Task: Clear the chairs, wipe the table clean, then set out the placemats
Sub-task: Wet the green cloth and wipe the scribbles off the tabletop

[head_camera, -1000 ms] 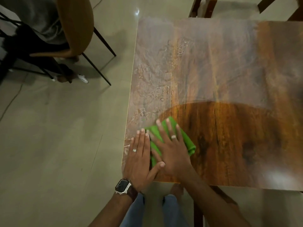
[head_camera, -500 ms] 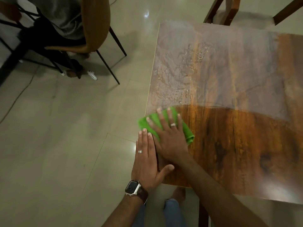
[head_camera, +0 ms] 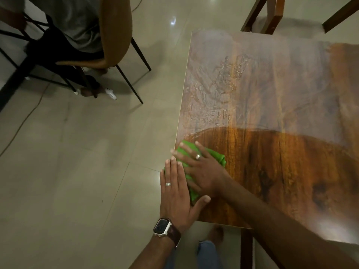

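— Green cloth (head_camera: 215,157), position?
— At the bench (head_camera: 272,152) left edge. My right hand (head_camera: 202,171) presses it flat for wiping; left hand (head_camera: 175,193), fingers straight, cups alongside, likely catching debris.

My right hand (head_camera: 202,171) is pressing the green cloth (head_camera: 215,157) flat at the wooden table (head_camera: 281,171)'s left edge, my left hand (head_camera: 177,195) lying just beside it over the edge. Bare tabletop is stretching ahead and rightward. A tan chair (head_camera: 114,33) is standing well left on open floor; wooden chair legs (head_camera: 270,14) are crowding the far edge.
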